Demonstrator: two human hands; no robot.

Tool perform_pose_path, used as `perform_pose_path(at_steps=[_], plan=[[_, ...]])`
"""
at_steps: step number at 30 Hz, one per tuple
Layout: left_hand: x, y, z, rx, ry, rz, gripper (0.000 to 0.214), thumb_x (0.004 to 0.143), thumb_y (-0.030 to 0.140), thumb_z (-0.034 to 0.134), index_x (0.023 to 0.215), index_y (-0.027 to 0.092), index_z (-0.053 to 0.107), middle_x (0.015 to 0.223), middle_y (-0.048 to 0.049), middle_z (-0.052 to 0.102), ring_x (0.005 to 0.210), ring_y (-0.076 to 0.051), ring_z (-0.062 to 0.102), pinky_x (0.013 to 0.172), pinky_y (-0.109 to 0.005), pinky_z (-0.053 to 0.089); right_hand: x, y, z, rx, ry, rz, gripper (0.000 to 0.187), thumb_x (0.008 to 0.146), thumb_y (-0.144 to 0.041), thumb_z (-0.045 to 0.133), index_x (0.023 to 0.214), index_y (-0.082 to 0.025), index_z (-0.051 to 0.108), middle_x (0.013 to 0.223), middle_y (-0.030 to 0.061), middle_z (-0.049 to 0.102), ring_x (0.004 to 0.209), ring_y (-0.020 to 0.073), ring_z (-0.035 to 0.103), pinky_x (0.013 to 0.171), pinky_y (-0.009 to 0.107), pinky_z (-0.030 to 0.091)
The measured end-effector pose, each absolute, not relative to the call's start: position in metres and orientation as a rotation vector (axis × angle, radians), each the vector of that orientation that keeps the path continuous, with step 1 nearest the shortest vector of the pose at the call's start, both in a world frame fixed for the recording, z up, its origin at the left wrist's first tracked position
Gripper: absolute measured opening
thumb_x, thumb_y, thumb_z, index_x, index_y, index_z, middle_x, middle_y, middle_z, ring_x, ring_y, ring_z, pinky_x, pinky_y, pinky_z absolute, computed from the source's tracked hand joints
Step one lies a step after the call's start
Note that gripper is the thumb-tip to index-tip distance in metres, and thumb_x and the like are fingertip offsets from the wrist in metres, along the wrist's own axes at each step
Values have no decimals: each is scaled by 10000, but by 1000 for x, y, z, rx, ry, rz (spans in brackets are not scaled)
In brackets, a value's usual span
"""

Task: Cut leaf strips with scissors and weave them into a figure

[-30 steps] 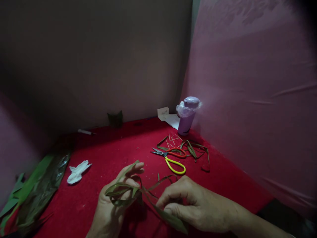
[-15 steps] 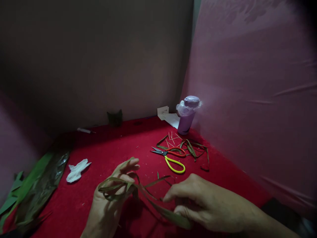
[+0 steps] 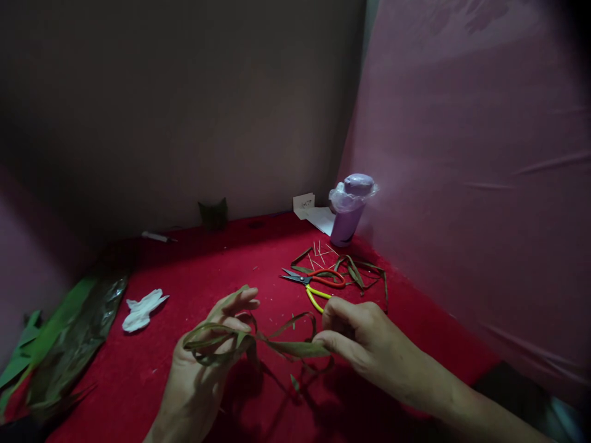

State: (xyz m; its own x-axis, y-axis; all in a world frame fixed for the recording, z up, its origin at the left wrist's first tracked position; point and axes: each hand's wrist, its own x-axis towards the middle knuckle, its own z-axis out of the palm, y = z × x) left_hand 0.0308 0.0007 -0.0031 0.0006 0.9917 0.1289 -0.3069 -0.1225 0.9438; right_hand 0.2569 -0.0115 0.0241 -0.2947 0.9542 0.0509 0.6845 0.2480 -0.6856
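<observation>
Long, thin green leaf strips (image 3: pixel 295 349) stretch between my two hands above the red cloth. My left hand (image 3: pixel 203 363) is closed around the looped bundle of them, with loops lying over the palm and thumb. My right hand (image 3: pixel 364 335) pinches the end of a wider strip between thumb and curled fingers. Loose ends curl and hang below. Just beyond my right hand lie scissors (image 3: pixel 318 280) with one red and one yellow handle, blades slightly apart; the hand hides part of the yellow loop.
Toothpicks (image 3: pixel 319 253) and dark leaf strips (image 3: pixel 353 274) lie behind the scissors. A purple cup (image 3: pixel 347 221) and white papers (image 3: pixel 321 218) stand near the back wall. On the left are a crumpled tissue (image 3: pixel 144 311), a glue syringe-like tube (image 3: pixel 157 236) and large green leaves (image 3: pixel 74 338).
My right hand has moved up and slightly left, lifting the wide strip's end closer to the scissors. The left hand stays nearly in place, holding the bundle.
</observation>
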Motion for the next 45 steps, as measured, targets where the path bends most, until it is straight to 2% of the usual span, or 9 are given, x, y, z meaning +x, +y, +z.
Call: perform_pose_path(at_steps=[11, 14, 20, 24, 27, 30, 34, 38, 45], plan=[[29, 0, -8, 1106, 875, 1413, 40, 685, 166, 697, 649, 183, 700, 1179, -66, 608, 1021, -234, 566, 813, -276, 494, 250, -1, 9, -1353, -1911, 834, 201, 886, -222, 465, 702, -172, 530, 600, -40, 508, 544, 83, 422, 536, 219, 325], [30, 1, -7, 1083, 900, 1433, 32, 644, 165, 728, 638, 183, 704, 1160, -71, 622, 993, -235, 581, 793, -274, 504, 256, 4, 4, -1386, -1798, 959, 115, 823, -273, 578, 777, -178, 531, 694, -30, 537, 613, 94, 469, 550, 216, 359], [34, -3, 6, 1065, 945, 1481, 51, 620, 202, 745, 607, 188, 697, 1118, -69, 647, 976, -240, 590, 782, -275, 506, 259, 12, -10, -1213, -1702, 1532, 701, 534, -204, 818, 1155, -202, 491, 1023, 41, 555, 935, 177, 527, 740, 278, 459], [34, -3, 16, 1050, 1006, 1543, 82, 611, 217, 750, 575, 198, 679, 1097, -37, 649, 963, -221, 588, 780, -244, 502, 244, 11, -25, -971, -1497, 1794, 731, 505, -211, 829, 1146, -210, 479, 1115, 59, 522, 875, 148, 545, 683, 256, 468], [30, 0, 17, 1056, 979, 1581, 104, 607, 223, 755, 554, 203, 668, 1079, -25, 645, 972, -217, 580, 773, -244, 508, 241, 10, -31, -900, -1419, 1937, 632, 569, -232, 792, 1109, -164, 473, 842, 6, 577, 678, 97, 539, 643, 253, 450], [27, 5, 15, 1046, 952, 1597, 97, 592, 198, 766, 557, 201, 675, 1066, -30, 647, 942, -210, 591, 768, -259, 510, 254, 15, -22, -1080, -1678, 1737, 329, 689, -162, 675, 994, -146, 554, 740, -11, 572, 648, 97, 520, 636, 248, 420], [25, 7, 7, 1088, 920, 1550, 70, 605, 194, 757, 564, 192, 701, 1064, -69, 659, 923, -230, 606, 761, -287, 514, 268, 28, 9, -1357, -1973, 841, 155, 812, -162, 546, 940, -171, 632, 851, 34, 615, 741, 143, 521, 698, 292, 409], [24, 6, 0, 1189, 909, 1496, 59, 603, 203, 756, 567, 178, 717, 1079, -124, 664, 919, -275, 604, 765, -340, 512, 250, 31, 46, -1133, -1958, 804, 135, 859, -250, 536, 919, -186, 639, 801, 9, 632, 711, 125, 536, 656, 248, 422], [26, 0, -3, 1170, 960, 1383, 114, 617, 283, 749, 588, 178, 718, 1095, -136, 658, 935, -286, 608, 703, -289, 510, 210, 24, 78, -629, -2194, 812, 203, 804, -23, 487, 895, -146, 620, 779, 5, 611, 679, 90, 542, 633, 212, 442]])
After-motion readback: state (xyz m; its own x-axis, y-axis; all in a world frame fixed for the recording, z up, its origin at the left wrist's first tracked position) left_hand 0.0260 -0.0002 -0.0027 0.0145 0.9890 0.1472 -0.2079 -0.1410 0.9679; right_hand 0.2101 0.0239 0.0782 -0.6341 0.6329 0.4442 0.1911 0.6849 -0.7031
